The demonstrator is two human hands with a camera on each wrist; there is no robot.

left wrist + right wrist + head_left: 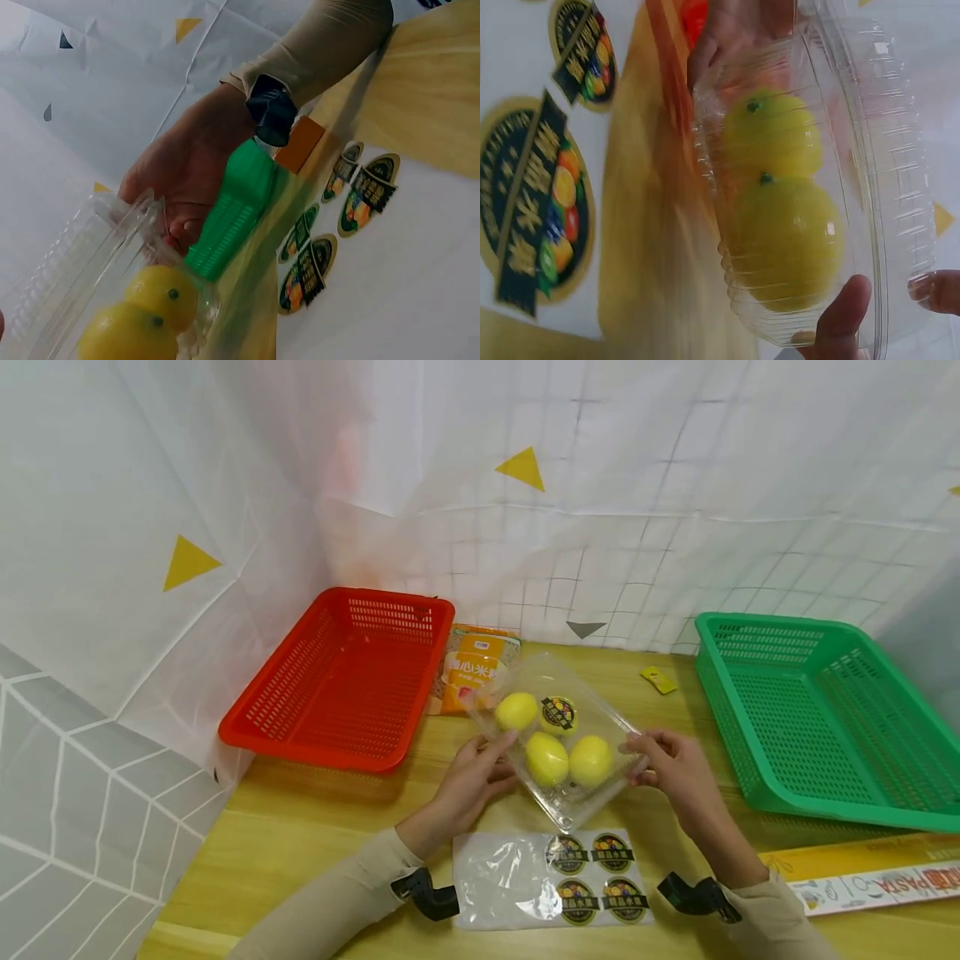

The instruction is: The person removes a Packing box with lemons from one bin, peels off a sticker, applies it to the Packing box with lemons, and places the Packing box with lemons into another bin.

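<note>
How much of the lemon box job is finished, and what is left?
Three lemons already sit inside the clear box, and one round sticker is on its lid. Right now the left hand and the right hand grip the box's two sides above the table. Four stickers remain on the sheet. The red basket and green basket hold nothing yet.

Two forearms in beige sleeves, each with a black wrist mount, reaching forward and converging; left hand [471, 774] and right hand [672, 766] raised, facing inward, fingers [501, 747] curled in a pinching grip.
</note>
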